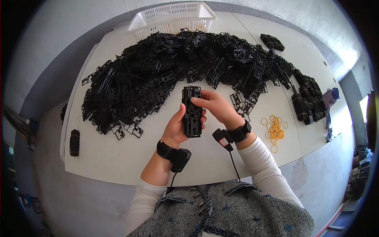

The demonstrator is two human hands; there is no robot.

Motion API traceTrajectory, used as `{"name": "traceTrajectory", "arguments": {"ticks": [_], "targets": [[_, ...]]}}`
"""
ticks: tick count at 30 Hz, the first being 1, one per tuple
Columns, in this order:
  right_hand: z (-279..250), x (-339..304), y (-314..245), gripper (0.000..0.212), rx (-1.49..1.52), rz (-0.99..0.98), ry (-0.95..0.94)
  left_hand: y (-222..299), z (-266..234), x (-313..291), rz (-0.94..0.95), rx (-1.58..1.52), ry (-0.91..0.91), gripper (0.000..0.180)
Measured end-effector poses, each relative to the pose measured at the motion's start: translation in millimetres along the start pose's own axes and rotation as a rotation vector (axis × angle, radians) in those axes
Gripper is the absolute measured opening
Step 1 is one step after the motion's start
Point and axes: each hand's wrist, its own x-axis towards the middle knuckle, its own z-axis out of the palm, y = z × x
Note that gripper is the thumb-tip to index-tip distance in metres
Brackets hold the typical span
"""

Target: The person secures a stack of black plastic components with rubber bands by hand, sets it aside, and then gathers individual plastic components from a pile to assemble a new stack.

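Both my hands hold one stack of black plastic frames upright over the middle of the table. My left hand wraps round its left side and lower part, with fingertips showing past the right edge. Higher up, my right hand grips the right side, its thumb lying across the front face. A large curved heap of loose black plastic frames spreads beyond my hands. To the right of my right wrist lies a small pile of yellow rubber bands.
A white plastic basket stands behind the heap. Banded bundles of black frames are stacked at the right, another bundle lies far right, and one more at the left edge. A bottle with a purple cap is by the right edge.
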Motion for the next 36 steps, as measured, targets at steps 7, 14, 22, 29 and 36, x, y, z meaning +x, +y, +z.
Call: {"name": "traceTrajectory", "arguments": {"ticks": [7, 14, 22, 29, 36], "targets": [[-90, -11, -12, 0.035, -1.292, 0.243, 0.437, 2, 1, 1, 0.003, -0.064, 0.001, 0.066], [-88, -21, 32, 0.038, -1.541, 0.318, 0.399, 4, -2, 2, 0.025, -0.108, 0.019, 0.068], [-83, 5, 38, 0.032, -1.479, 0.226, 0.439, 10, 7, 5, 0.017, -0.093, -0.094, 0.076], [-50, -17, -41, 0.011, -0.489, -0.174, 0.401, 31, 31, 25, 0.146, 0.091, -0.143, 0.072], [-27, -40, -59, 0.008, -0.121, -0.414, 0.224, 42, 49, 19, 0.268, 0.336, -0.107, 0.070]]}}
